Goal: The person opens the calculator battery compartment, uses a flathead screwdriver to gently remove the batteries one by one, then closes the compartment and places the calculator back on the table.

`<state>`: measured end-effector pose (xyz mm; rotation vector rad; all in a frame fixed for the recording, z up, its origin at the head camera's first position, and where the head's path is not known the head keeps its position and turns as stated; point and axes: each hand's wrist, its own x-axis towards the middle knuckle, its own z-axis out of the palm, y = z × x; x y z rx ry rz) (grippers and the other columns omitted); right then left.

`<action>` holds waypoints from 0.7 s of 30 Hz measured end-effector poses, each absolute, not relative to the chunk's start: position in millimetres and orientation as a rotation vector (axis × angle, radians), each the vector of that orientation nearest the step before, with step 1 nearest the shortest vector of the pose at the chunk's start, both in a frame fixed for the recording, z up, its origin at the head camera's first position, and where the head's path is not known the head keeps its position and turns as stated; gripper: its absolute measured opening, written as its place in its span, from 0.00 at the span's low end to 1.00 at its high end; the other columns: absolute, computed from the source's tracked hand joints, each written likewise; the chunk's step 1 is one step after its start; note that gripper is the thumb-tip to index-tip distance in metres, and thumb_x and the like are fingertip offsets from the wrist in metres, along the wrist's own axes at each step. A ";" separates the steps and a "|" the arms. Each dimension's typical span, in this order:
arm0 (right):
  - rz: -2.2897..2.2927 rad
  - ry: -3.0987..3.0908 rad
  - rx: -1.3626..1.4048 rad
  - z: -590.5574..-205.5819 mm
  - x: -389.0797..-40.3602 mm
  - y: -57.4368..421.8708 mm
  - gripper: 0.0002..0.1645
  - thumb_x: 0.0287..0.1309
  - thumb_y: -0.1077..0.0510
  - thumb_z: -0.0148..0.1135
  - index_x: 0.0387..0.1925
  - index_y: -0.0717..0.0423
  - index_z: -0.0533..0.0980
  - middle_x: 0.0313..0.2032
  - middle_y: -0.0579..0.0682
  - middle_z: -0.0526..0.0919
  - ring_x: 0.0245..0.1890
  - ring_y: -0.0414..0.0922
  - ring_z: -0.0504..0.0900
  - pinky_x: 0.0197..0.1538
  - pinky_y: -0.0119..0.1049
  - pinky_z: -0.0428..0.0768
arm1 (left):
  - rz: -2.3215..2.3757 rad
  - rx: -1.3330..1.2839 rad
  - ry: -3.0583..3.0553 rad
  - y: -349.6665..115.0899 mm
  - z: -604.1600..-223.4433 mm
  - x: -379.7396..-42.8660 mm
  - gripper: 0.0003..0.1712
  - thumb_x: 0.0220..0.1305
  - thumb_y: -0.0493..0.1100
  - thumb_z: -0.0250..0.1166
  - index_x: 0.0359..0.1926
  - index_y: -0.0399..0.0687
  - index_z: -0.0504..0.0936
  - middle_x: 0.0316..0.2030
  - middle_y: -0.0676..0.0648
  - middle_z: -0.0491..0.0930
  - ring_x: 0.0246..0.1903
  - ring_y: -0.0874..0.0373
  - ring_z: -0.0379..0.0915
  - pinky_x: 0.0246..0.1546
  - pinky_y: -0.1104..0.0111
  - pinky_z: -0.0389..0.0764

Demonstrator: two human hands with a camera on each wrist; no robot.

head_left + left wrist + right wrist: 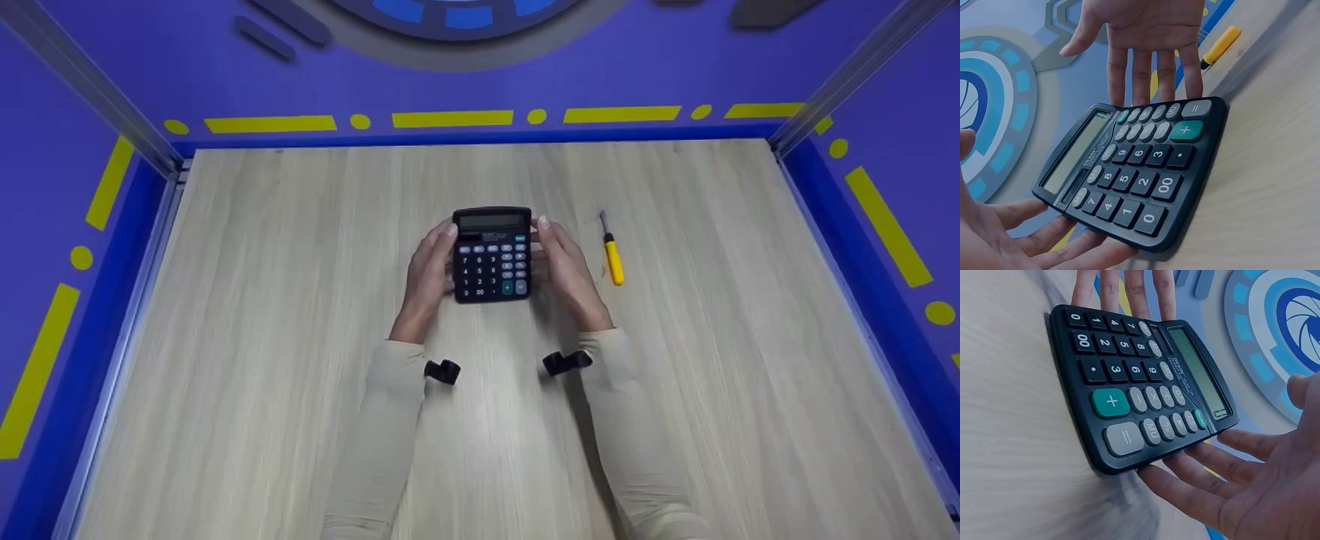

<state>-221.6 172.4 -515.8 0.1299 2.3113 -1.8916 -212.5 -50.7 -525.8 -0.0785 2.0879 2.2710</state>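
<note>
A black calculator is held up between both hands, with its keys and screen facing the head camera. Straight fingers of the left hand reach under its left edge. On the opposite side, the right hand supports it the same way, fingers extended beneath the right edge. Both thumbs stand up off the calculator's face, as the wrist views show. In the left wrist view the calculator is tilted, its lower end close over the tabletop; the fingertips underneath are hidden.
To the right of the right hand lies a screwdriver with a yellow handle and a thin metal shaft. The wooden table is bordered by a purple back wall and side walls with yellow markings. Metal posts stand at the back corners.
</note>
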 end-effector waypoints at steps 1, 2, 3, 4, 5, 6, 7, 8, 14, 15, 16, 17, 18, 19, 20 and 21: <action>-1.892 2.310 0.129 -515.4 -221.6 172.6 0.46 0.78 0.25 0.41 0.78 0.52 0.67 0.65 0.57 0.77 0.59 0.56 0.79 0.60 0.62 0.79 | 2.268 -0.082 2.088 -51.2 -525.1 -212.6 0.39 0.79 0.64 0.50 0.80 0.48 0.67 0.53 0.37 0.83 0.49 0.43 0.82 0.48 0.45 0.86; -1.901 2.297 0.128 -514.8 -221.3 172.8 0.46 0.77 0.25 0.41 0.78 0.52 0.67 0.66 0.57 0.77 0.59 0.57 0.79 0.59 0.63 0.80 | 2.273 -0.090 2.082 -51.8 -524.4 -212.6 0.39 0.79 0.64 0.49 0.79 0.48 0.68 0.53 0.37 0.84 0.49 0.43 0.83 0.48 0.44 0.86; -1.905 2.289 0.131 -514.0 -221.3 172.9 0.45 0.77 0.25 0.41 0.78 0.51 0.67 0.66 0.57 0.77 0.59 0.57 0.79 0.59 0.63 0.80 | 2.283 -0.099 2.072 -52.4 -523.6 -212.8 0.39 0.79 0.64 0.49 0.79 0.48 0.69 0.54 0.36 0.84 0.49 0.43 0.83 0.48 0.44 0.86; -1.915 2.278 0.134 -513.4 -221.4 173.0 0.45 0.77 0.25 0.41 0.78 0.50 0.67 0.66 0.57 0.77 0.59 0.58 0.80 0.58 0.63 0.81 | 2.290 -0.109 2.066 -52.9 -522.6 -213.0 0.38 0.79 0.64 0.50 0.78 0.47 0.70 0.54 0.37 0.84 0.50 0.43 0.83 0.47 0.44 0.86; -1.929 2.266 0.133 -512.7 -221.8 173.0 0.45 0.77 0.25 0.41 0.77 0.50 0.67 0.66 0.57 0.77 0.59 0.59 0.80 0.58 0.64 0.81 | 2.298 -0.118 2.058 -53.2 -521.8 -213.2 0.38 0.79 0.64 0.50 0.78 0.48 0.70 0.55 0.37 0.84 0.50 0.44 0.84 0.48 0.44 0.86; -1.942 2.258 0.129 -512.1 -221.8 173.0 0.45 0.77 0.25 0.41 0.77 0.51 0.67 0.66 0.58 0.77 0.59 0.60 0.80 0.58 0.65 0.81 | 2.306 -0.124 2.055 -53.6 -521.1 -213.3 0.38 0.79 0.64 0.50 0.77 0.48 0.71 0.56 0.38 0.83 0.50 0.44 0.84 0.48 0.44 0.86; -1.954 2.256 0.127 -511.0 -222.1 172.9 0.45 0.77 0.25 0.42 0.77 0.51 0.68 0.65 0.58 0.77 0.59 0.60 0.80 0.58 0.65 0.81 | 2.311 -0.127 2.052 -53.8 -520.0 -213.6 0.37 0.78 0.64 0.50 0.77 0.48 0.72 0.58 0.39 0.83 0.51 0.44 0.84 0.47 0.44 0.86; -1.959 2.263 0.125 -510.1 -222.2 173.0 0.44 0.77 0.25 0.42 0.76 0.51 0.68 0.65 0.58 0.78 0.59 0.61 0.80 0.58 0.65 0.81 | 2.320 -0.127 2.043 -53.9 -519.4 -214.0 0.37 0.78 0.64 0.50 0.76 0.48 0.72 0.59 0.40 0.83 0.51 0.44 0.84 0.48 0.44 0.86; -1.970 2.313 0.132 -507.9 -221.2 171.3 0.43 0.75 0.23 0.43 0.71 0.49 0.70 0.61 0.56 0.79 0.57 0.59 0.81 0.60 0.63 0.79 | 2.366 -0.122 1.978 -55.7 -518.9 -213.0 0.35 0.78 0.63 0.52 0.73 0.48 0.74 0.62 0.41 0.81 0.52 0.43 0.84 0.48 0.42 0.85; -1.970 2.319 0.135 -508.0 -220.7 171.0 0.43 0.74 0.22 0.43 0.71 0.49 0.70 0.61 0.56 0.79 0.57 0.59 0.81 0.61 0.63 0.78 | 2.370 -0.123 1.970 -56.3 -518.6 -212.4 0.35 0.77 0.64 0.52 0.73 0.48 0.74 0.62 0.41 0.81 0.53 0.43 0.83 0.49 0.41 0.85; -1.969 2.323 0.137 -508.0 -220.4 170.7 0.44 0.74 0.22 0.43 0.71 0.49 0.70 0.61 0.55 0.79 0.56 0.58 0.81 0.61 0.63 0.78 | 2.372 -0.121 1.963 -57.0 -518.4 -211.9 0.35 0.77 0.64 0.51 0.73 0.49 0.74 0.63 0.41 0.80 0.54 0.43 0.83 0.49 0.40 0.85; -1.976 2.320 0.137 -508.2 -220.3 170.3 0.44 0.74 0.22 0.44 0.72 0.49 0.69 0.61 0.56 0.78 0.56 0.58 0.80 0.61 0.63 0.78 | 2.373 -0.119 1.955 -57.7 -518.0 -211.4 0.35 0.77 0.65 0.51 0.73 0.49 0.74 0.64 0.42 0.79 0.55 0.42 0.82 0.50 0.39 0.84; -1.976 2.321 0.136 -508.3 -219.6 170.1 0.44 0.74 0.22 0.44 0.72 0.49 0.69 0.61 0.55 0.78 0.57 0.58 0.80 0.61 0.63 0.78 | 2.375 -0.117 1.949 -58.2 -517.7 -211.0 0.35 0.77 0.65 0.51 0.72 0.50 0.75 0.65 0.42 0.79 0.56 0.42 0.82 0.50 0.39 0.84; -1.977 2.322 0.137 -508.5 -219.5 169.8 0.44 0.75 0.23 0.43 0.73 0.49 0.69 0.60 0.55 0.78 0.57 0.57 0.80 0.61 0.63 0.78 | 2.374 -0.113 1.950 -58.6 -517.4 -210.8 0.36 0.77 0.66 0.51 0.72 0.50 0.74 0.65 0.42 0.78 0.56 0.42 0.81 0.51 0.39 0.83; -1.979 2.321 0.136 -508.7 -219.4 169.6 0.44 0.75 0.23 0.43 0.73 0.49 0.69 0.60 0.56 0.79 0.57 0.58 0.80 0.62 0.63 0.78 | 2.375 -0.108 1.947 -58.9 -516.9 -210.5 0.36 0.76 0.66 0.51 0.73 0.50 0.74 0.65 0.43 0.78 0.57 0.42 0.81 0.52 0.39 0.83; -1.984 2.319 0.132 -509.0 -219.4 169.4 0.44 0.76 0.24 0.43 0.74 0.49 0.69 0.60 0.56 0.79 0.58 0.58 0.79 0.62 0.64 0.78 | 2.373 -0.102 1.949 -59.1 -516.4 -210.3 0.36 0.76 0.66 0.51 0.73 0.50 0.74 0.66 0.43 0.78 0.58 0.43 0.81 0.52 0.39 0.83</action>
